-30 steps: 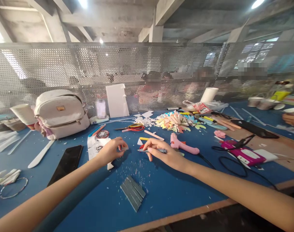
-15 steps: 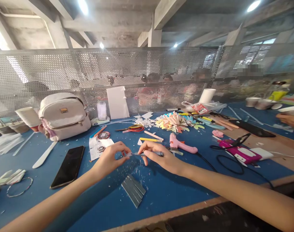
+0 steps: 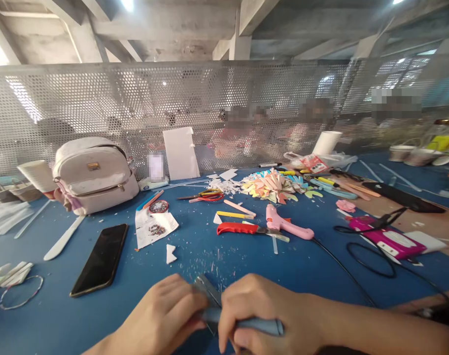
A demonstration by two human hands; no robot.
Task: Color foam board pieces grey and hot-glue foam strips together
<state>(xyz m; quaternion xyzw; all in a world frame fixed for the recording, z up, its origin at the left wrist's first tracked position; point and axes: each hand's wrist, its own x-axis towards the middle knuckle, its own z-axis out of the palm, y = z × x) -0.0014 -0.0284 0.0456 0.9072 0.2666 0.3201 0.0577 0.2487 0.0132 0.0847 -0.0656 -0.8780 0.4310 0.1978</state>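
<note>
The right hand (image 3: 263, 310) curls round a blue tool (image 3: 261, 326), probably to steady it. The left hand (image 3: 168, 310) bunches by its other end; I can't tell what it's pinching. Grey strips (image 3: 206, 290) lie beneath.

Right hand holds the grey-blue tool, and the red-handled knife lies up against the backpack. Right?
Not quite. The head view shows the red-handled knife beside the pink glue gun, well away from the backpack. The right hand does hold the grey-blue tool.
</note>
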